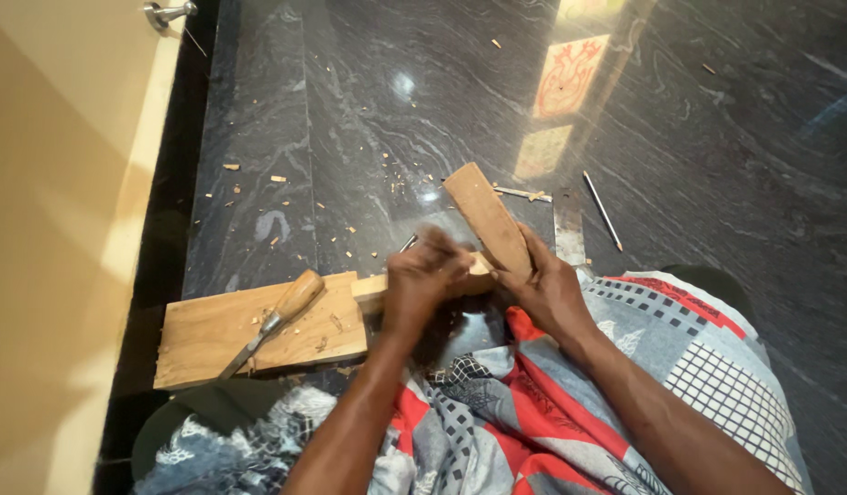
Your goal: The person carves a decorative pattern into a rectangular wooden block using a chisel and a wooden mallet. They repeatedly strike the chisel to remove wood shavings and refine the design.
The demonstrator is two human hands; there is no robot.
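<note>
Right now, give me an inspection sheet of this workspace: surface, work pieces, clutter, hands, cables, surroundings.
Surface: dark polished stone floor, glossy with reflections.
Work pieces: right hand grips an upright wooden block; left hand, blurred, closes on a smaller wood piece beside it. A flat wooden board lies left.
Tools: wooden-handled chisel rests on the board, untouched; pencil and flat metal blade lie on the floor.
Clutter: wood chips scattered over floor and board.
Hands: both sets of fingers closed on wood.
Cables: nothing seen.
Surroundings: cream door with metal stop at left; patterned cloth over the person's lap.
</note>
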